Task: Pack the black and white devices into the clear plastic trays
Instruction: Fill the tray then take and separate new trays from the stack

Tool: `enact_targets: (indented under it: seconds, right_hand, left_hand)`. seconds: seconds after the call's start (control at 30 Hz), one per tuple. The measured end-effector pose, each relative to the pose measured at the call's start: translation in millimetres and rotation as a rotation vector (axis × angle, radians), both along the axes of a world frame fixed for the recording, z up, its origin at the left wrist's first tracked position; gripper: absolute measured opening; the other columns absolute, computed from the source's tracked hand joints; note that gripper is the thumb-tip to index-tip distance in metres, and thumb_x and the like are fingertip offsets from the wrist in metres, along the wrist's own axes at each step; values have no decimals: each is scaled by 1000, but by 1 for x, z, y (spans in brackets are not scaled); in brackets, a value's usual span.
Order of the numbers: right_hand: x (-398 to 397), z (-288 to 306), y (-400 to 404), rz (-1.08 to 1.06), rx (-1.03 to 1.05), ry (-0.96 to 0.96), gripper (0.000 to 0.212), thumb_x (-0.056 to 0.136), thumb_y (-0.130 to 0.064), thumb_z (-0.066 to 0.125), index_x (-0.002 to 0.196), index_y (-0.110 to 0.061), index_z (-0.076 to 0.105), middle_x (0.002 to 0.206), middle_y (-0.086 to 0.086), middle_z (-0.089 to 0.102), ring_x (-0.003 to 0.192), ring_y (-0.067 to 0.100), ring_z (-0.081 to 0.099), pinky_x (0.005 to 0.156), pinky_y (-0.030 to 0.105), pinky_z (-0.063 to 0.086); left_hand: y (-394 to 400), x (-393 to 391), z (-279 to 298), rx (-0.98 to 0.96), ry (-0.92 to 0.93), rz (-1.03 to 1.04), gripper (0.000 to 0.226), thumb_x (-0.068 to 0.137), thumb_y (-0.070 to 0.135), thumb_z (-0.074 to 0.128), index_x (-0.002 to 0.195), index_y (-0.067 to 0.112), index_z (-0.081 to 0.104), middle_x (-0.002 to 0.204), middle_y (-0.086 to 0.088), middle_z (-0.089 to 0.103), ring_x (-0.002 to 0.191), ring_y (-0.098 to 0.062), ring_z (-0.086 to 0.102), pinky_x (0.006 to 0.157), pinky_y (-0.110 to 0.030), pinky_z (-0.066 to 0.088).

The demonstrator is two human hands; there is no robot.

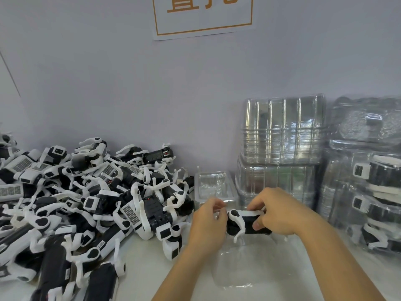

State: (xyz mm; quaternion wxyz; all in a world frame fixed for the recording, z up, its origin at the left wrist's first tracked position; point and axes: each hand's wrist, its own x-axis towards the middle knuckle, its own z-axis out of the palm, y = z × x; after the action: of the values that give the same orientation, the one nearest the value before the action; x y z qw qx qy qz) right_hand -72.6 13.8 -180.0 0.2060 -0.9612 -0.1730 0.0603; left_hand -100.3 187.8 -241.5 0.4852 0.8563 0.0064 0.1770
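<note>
Both hands are curled around one black and white device [245, 223] at lower centre: left hand [209, 222] pinching its left end, right hand [276, 213] gripping the right. It's held just above a clear tray [249, 266] on the white table [147, 257]. Big device pile [76, 203] fills the left, tray stacks [282, 131] and packed trays [368, 192] crowd the right, against a plain wall [130, 83].

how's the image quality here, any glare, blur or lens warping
Head view: wide-angle warping bends the wall line and the pile of devices at the left edge; flat, even lighting with only faint shadows; streaky glare on the stacked clear trays and the tray under the hands; slight softness on the left hand, right hand and held device.
</note>
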Motion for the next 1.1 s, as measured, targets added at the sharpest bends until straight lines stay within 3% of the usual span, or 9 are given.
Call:
enact_targets:
  seconds: [0.27,0.43,0.6,0.73,0.83,0.93,1.1]
  right_hand:
    - [3,-6,2,30,41,-4,17,88,-14,72,99,-26,77,96,0,70,89,19,66,85,39,56]
    - [5,-7,3,31,41,-15,19,90,-13,71,103,-27,76,100,-4,66,90,16,62,84,36,54]
    - [7,-9,2,26,57,-24,25,88,-15,74,109,-29,73,99,-17,55,89,5,54,83,30,47]
    - [7,-13,7,21,100,-6,28,87,-16,75,112,-27,72,105,-10,57,94,12,57,85,32,49]
    - [5,-16,17,35,109,-16,31,86,-17,76,116,-25,71,107,-9,55,97,14,57,90,35,51]
    - [4,-18,22,57,82,-71,33,87,-17,73,120,-24,70,111,-7,55,98,13,55,88,33,49]
    - [5,-21,23,108,55,-117,30,92,-9,65,120,-21,70,102,-8,50,97,15,52,80,28,40]
  left_hand:
    - [3,-2,4,9,-46,-61,33,101,11,46,82,31,65,74,15,64,70,10,56,63,-6,39]
    - [4,-3,3,5,-33,-52,27,101,13,47,91,24,68,79,14,66,72,8,57,64,-7,39]
    - [3,-2,2,-5,-3,-30,19,103,17,47,103,23,65,98,14,66,93,4,59,69,-3,40]
    - [11,0,3,64,-8,-53,23,104,17,43,96,24,63,81,13,61,66,5,54,59,-8,38]
    - [21,1,4,107,-12,-64,27,104,16,41,92,18,65,74,7,60,56,0,48,55,-13,37]
    - [28,1,5,138,-4,-78,26,104,16,42,95,17,66,71,5,59,54,-2,45,53,-13,36]
    - [29,1,7,148,0,-94,28,105,15,42,87,11,63,80,-12,64,65,-11,47,56,-18,36]
